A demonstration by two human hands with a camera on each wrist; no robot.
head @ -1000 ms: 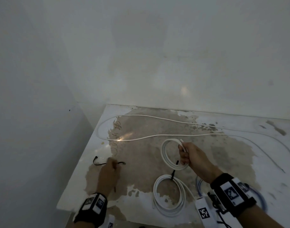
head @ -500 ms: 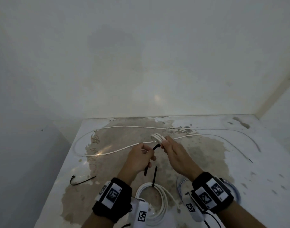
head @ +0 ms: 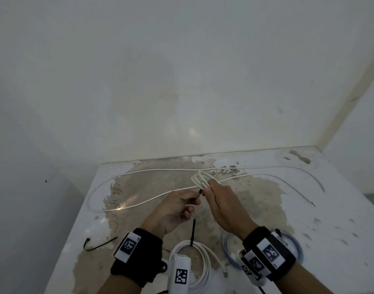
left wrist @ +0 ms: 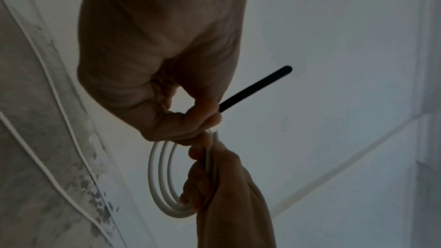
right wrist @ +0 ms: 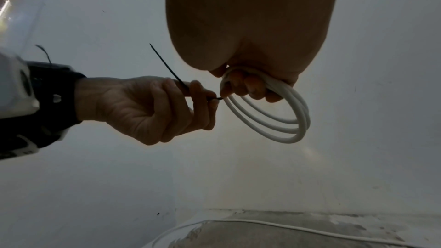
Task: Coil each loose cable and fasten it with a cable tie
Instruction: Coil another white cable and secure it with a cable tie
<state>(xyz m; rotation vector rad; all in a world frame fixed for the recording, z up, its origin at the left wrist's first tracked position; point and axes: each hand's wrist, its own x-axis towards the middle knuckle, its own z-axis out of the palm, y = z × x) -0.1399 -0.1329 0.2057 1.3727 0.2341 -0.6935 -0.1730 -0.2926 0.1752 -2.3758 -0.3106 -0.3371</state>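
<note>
My right hand (head: 206,187) grips a small coil of white cable (head: 200,177) above the middle of the table. In the right wrist view its fingers (right wrist: 248,86) curl round the coil's three loops (right wrist: 276,122). My left hand (head: 195,200) pinches a black cable tie (right wrist: 167,65) between thumb and fingers, with the tie's tip right at the coil beside my right fingertips. In the left wrist view the tie's free end (left wrist: 255,88) sticks out to the right above the coil (left wrist: 160,176).
A long loose white cable (head: 160,170) snakes across the worn table (head: 330,219). Near me lie a white coil (head: 205,266) with a black tie (head: 193,232) on it and a bluish coil (head: 228,249). A spare black tie (head: 97,245) lies at the left. Walls close in behind and on the right.
My left hand took a black tie from the table's left side and brought it to the coil. My right hand lifted the coil off the table.
</note>
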